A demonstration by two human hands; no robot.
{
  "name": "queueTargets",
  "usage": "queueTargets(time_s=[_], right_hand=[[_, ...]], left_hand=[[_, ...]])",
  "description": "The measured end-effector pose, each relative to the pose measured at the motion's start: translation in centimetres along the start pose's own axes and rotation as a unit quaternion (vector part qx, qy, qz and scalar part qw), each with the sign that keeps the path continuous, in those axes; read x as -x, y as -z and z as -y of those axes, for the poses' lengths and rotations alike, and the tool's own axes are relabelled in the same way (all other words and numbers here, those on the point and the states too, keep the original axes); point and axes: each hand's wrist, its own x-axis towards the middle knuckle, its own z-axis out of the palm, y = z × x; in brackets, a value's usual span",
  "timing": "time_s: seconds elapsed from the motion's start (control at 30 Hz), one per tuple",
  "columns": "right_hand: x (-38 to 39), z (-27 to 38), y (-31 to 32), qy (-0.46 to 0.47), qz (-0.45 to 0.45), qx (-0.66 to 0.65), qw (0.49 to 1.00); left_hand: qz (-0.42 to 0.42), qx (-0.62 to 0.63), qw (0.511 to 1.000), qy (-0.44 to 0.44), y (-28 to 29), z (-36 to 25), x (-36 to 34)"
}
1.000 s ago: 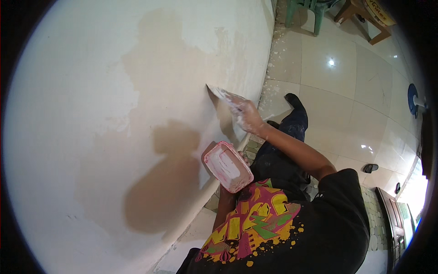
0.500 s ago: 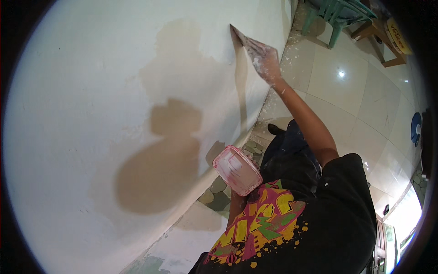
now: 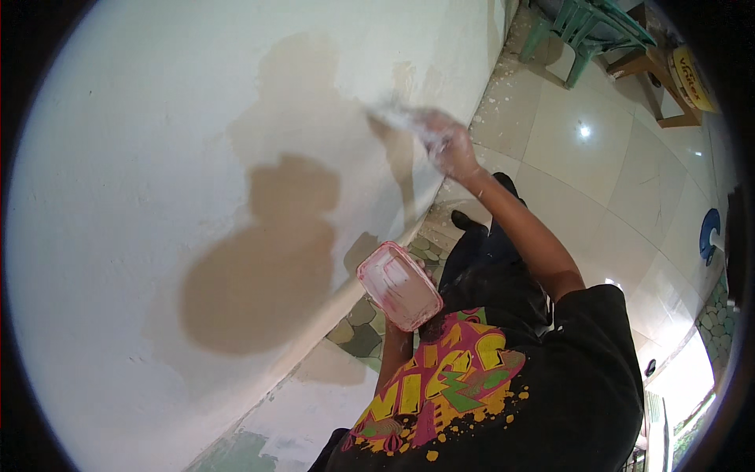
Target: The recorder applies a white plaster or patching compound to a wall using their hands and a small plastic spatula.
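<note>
My right hand (image 3: 452,148), smeared with white, is closed around a putty knife (image 3: 391,115) at the wall. Motion blurs the blade, so I cannot tell whether it touches the surface. Low in front of my body, my left hand (image 3: 425,270) holds a rectangular plastic tub (image 3: 401,286) with a pinkish-red rim. White paste coats the inside of the tub. Only some fingertips show at its far side; the rest of that hand is hidden behind it. The pale wall (image 3: 118,197) has faint damp-looking patches near the knife.
A green plastic chair (image 3: 586,35) stands at the far right, beside a wooden stool (image 3: 668,93) and a yellow bucket (image 3: 692,79). White specks dot the tiled floor (image 3: 586,169) along the wall. Something round and blue (image 3: 708,236) is at the right edge.
My right hand has moved left and nearer with the putty knife, away from its higher spot on the wall. The tub stays in my left hand. A foot has shifted, and the view has turned slightly.
</note>
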Motion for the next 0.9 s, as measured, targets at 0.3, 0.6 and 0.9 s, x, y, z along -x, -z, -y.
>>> queueTargets(time_s=[0.3,0.6,0.9], right_hand=[[0.5,0.0,-4.3,-0.043,-0.14,-0.175,0.974],[-1.2,-2.2,0.7,-0.04,-0.091,-0.049,0.994],[-0.5,-3.9,-2.1,-0.027,-0.116,-0.076,0.99]], left_hand=[[0.008,0.027,0.999,0.017,-1.4,1.4,0.1],[0.045,0.033,0.998,-0.022,-1.2,1.5,-0.6],[-0.018,0.006,0.999,-0.026,0.7,1.4,-0.2]])
